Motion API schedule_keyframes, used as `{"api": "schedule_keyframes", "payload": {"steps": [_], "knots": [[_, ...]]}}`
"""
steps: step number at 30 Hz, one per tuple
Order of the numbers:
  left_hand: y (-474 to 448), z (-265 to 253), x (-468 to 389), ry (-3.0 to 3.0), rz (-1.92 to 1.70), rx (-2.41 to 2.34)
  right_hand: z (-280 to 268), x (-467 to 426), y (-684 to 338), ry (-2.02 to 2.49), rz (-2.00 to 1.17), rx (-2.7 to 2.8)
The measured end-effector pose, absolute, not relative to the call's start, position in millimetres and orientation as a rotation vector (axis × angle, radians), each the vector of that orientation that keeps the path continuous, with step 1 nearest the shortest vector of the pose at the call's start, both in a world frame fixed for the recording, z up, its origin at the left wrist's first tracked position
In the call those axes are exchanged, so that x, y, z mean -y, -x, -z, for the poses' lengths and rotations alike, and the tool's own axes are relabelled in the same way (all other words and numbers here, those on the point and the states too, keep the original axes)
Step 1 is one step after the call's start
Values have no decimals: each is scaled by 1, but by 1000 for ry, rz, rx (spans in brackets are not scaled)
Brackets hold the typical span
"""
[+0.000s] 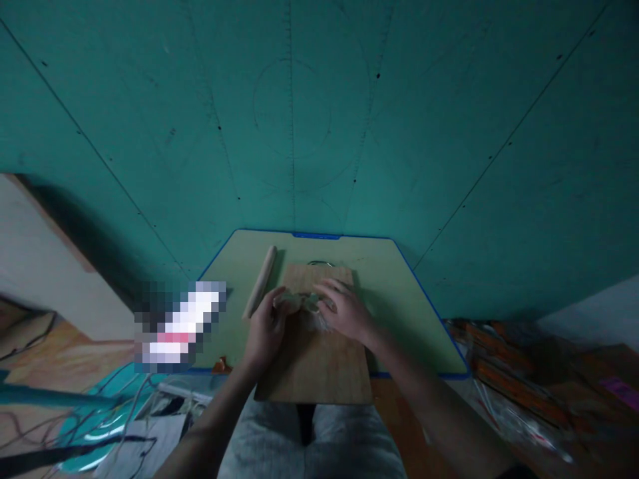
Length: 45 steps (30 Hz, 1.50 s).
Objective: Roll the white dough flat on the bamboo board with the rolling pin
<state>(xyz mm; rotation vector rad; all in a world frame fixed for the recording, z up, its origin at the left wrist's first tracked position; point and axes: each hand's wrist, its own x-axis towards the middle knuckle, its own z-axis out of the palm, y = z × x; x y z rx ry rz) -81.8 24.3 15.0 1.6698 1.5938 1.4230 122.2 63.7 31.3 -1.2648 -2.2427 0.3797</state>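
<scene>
A wooden cutting board (314, 372) lies in front of me, its near end reaching past the table's front edge. Over its far half, a pale, soft piece of dough (303, 303) stretches between my hands; its exact shape is blurred. My left hand (267, 329) is closed on the left end of the dough, thumb and fingers curled round it. From the other side, the bent fingers and thumb of my right hand (343, 307) pinch the dough's right part. A wooden rolling pin (260, 283) lies slanted just left of the board.
The pale table (409, 319) has a blue rim and stands against a green wall (319, 133). A pixelated object (184, 326) sits at its left edge, near a small brown scrap (221, 364). Cables and a teal stool-like thing (100, 426) are lower left; boxes (529, 386) lie right.
</scene>
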Motion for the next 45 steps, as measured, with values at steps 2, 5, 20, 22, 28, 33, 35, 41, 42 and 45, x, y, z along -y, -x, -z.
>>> {"api": "schedule_keyframes", "payload": {"steps": [2, 5, 20, 22, 28, 33, 35, 41, 42, 45], "knots": [[82, -10, -23, -1613, -1499, -1618, -37, -59, -110, 1170, -439, 2325], [83, -16, -23, -1472, -1574, -1604, -40, -56, -95, 1191, -467, 2387], [70, -10, -21, -1211, -1614, -1612, -32, -65, -102, 1072, -280, 2491], [69, -11, -21, -1210, -1623, -1619, -32, -67, -108, 1006, -246, 2549], [63, -17, -22, -1211, -1666, -1597, -37, -67, -120, 879, -160, 2675], [62, -16, -23, -1258, -1654, -1605, -45, -62, -116, 939, -135, 2689], [62, -17, -22, -1269, -1652, -1607, -43, -59, -114, 980, -95, 2677], [61, -25, -21, -1275, -1661, -1619, -33, -58, -116, 990, -135, 2617], [61, -26, -20, -1275, -1662, -1619, -33, -57, -115, 991, -149, 2605], [62, -26, -21, -1271, -1666, -1626, -34, -54, -113, 1010, -172, 2575]]}}
